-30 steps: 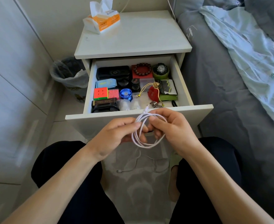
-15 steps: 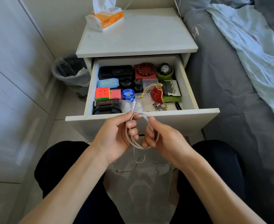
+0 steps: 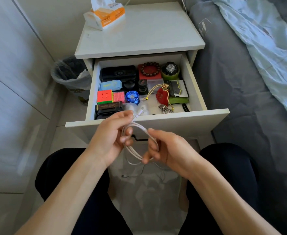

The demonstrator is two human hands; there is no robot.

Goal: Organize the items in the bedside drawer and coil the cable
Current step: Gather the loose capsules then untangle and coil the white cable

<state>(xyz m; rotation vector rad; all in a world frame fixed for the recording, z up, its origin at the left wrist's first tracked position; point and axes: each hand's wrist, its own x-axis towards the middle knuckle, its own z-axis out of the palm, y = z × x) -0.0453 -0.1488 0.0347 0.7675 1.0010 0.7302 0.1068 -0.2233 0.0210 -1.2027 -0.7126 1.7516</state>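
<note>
Looping in several turns, the white cable (image 3: 140, 131) hangs in front of the open drawer (image 3: 156, 117), its loose end trailing to the floor. The left hand (image 3: 111, 138) pinches the coil's top between thumb and fingers. The right hand (image 3: 164, 148) curls its fingers around the coil's right side. Inside the drawer: puzzle cube (image 3: 105, 96) near the left wall, bead bracelet (image 3: 150, 70) at the rear.

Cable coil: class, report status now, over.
Left hand and right hand both grip the white cable, looped. Tail end hangs loose. Drawer open, path unobstructed.
</note>
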